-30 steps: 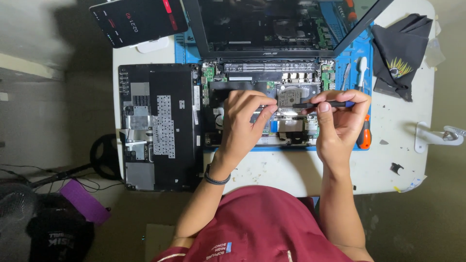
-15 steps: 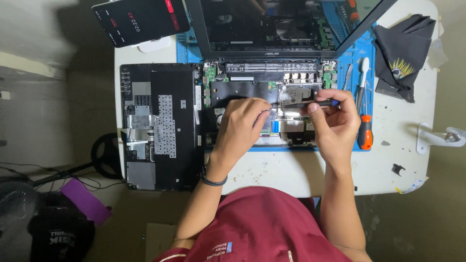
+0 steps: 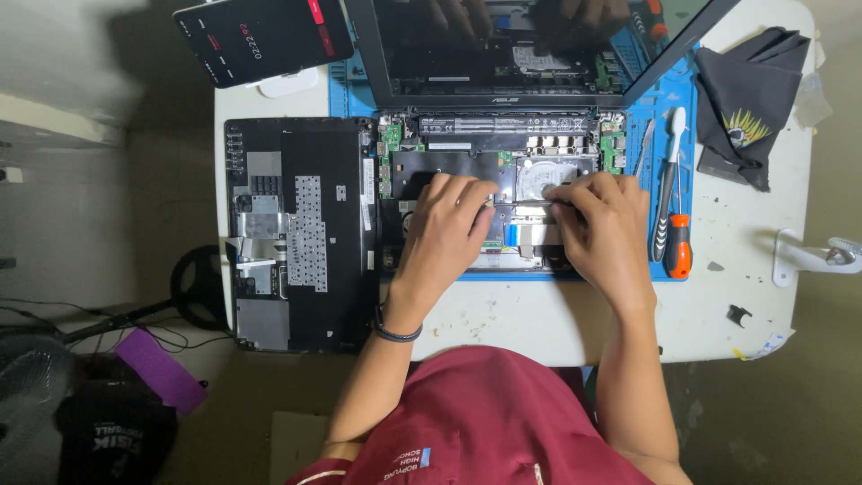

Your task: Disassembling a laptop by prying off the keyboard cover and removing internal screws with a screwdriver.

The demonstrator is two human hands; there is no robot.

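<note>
- Centrally, an opened laptop (image 3: 503, 198) lies on a blue work mat (image 3: 669, 90) on a white table (image 3: 745, 296); its internals face up and its long axis runs left to right across the table, screen edge at the far side.
- Left hand (image 3: 444, 233): fingers curled and close together, tips pressed down onto the laptop's inner boards just left of the silver drive (image 3: 539, 175). Nothing visibly held; whether a small part sits under the tips cannot be told.
- Right hand (image 3: 606, 229): fingers bent and bunched, tips touching the laptop's interior just right of and below the drive. Any grip on a tool or part is hidden by the knuckles.
- The hands sit near each other over the laptop's near half, apart, with a strip of ribbon cable (image 3: 530, 235) showing between them.
- Left of the laptop: a detached black keyboard panel (image 3: 296, 233), underside up, long axis running near to far.
- Right of the laptop, on the mat: an orange-and-black screwdriver (image 3: 678, 242) beside a white-handled tool (image 3: 669, 162), both pointing away from the person.
- Further right of the laptop: a folded dark cloth (image 3: 745, 99).
- Beyond the laptop's left corner: a dark tablet (image 3: 260, 36), tilted.
- A black band (image 3: 395, 332) circles the left wrist.
</note>
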